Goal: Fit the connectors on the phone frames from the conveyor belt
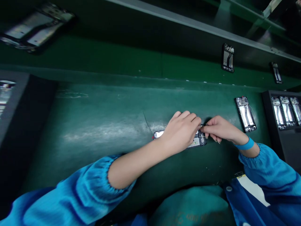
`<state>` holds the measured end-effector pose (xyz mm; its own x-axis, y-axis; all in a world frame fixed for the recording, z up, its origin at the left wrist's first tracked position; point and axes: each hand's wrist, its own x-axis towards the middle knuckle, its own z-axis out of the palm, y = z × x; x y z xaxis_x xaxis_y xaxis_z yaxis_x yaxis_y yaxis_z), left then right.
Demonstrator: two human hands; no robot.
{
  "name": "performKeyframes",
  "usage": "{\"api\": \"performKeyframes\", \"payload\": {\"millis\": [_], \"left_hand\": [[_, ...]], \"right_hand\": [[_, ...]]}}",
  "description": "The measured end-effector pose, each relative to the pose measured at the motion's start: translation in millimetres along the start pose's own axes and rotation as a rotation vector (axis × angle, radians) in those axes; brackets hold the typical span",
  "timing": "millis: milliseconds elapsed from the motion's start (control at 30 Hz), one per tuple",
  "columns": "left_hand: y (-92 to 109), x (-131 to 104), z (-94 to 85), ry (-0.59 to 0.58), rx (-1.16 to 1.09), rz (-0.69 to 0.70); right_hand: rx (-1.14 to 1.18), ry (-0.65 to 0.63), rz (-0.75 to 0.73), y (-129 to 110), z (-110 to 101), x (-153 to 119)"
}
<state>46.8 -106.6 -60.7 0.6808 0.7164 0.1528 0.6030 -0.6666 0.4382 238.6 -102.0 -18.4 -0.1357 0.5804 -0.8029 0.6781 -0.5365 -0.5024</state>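
An opened phone body [195,143] lies flat on the green work surface, its middle hidden under my left hand [182,130]. The fingers of my left hand are bent over the phone's upper edge, and their tips are hidden. At the phone's right end, my right hand [217,128] pinches with thumb and forefinger close to the phone's corner; whatever lies between them is too small to make out. From the phone's left end a thin dark wire [147,121] runs up across the surface.
Another opened phone [245,114] lies to the right, beside a black tray [266,110] of several phones. Farther back, phones [228,58] [276,72] [39,28] rest on a green strip below a metal rail [178,20]. A black box [28,103] stands at left.
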Motion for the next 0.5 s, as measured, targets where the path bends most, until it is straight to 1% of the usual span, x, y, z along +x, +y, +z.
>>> {"api": "performKeyframes", "payload": {"millis": [67,133,167,200,267,300,367,433,500], "left_hand": [[1,0,1.1,0.014,0.01,-0.004],[1,1,2.0,0.034,0.022,-0.021],[1,1,2.0,0.05,0.029,-0.033],[1,1,1.5,0.074,0.035,-0.045],[1,-3,-1.4,0.13,0.036,-0.049],[1,-6,-3.8,0.155,0.035,-0.038],[1,-17,-9.4,0.186,0.042,0.008],[1,-29,-13.8,0.181,0.068,0.068],[1,-40,-15.3,0.148,0.1,0.119]], "right_hand": [[-0.1,0.086,-0.073,0,4,-1],[-0.218,0.185,-0.188,3,9,-2],[-0.257,0.215,-0.245,6,10,-3],[-0.265,0.23,-0.297,9,10,-5],[-0.208,0.264,-0.421,15,8,-10],[-0.169,0.312,-0.496,19,6,-14],[-0.127,0.454,-0.631,26,3,-21],[-0.137,0.552,-0.691,34,4,-26],[-0.147,0.542,-0.714,41,8,-29]]}}
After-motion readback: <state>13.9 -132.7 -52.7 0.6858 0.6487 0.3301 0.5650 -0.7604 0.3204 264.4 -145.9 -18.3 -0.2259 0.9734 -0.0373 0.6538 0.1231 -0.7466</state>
